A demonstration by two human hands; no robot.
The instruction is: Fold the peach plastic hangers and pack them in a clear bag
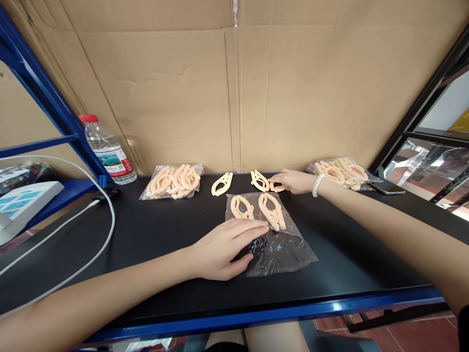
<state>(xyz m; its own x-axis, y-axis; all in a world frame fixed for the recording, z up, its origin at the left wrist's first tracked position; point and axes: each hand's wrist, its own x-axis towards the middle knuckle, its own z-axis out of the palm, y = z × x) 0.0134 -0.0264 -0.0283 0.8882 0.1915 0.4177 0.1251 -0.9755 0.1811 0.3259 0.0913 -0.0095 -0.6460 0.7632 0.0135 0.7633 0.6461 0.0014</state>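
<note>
My left hand lies with fingers stretched over a clear plastic bag, pressing on its near left part. Inside the bag, two beige folding hangers, a left one and a right one, lie folded side by side. Farther back, my right hand, with a pale coiled band on the wrist, has its fingers on a loose folding hanger and partly hides it. Just left of those fingers sits another loose hanger. One more loose hanger rests behind the bag, farther left.
Filled bags of hangers lie at the back left and back right. A water bottle stands at the left corner, near a white cable. A phone lies at right. Cardboard walls the back.
</note>
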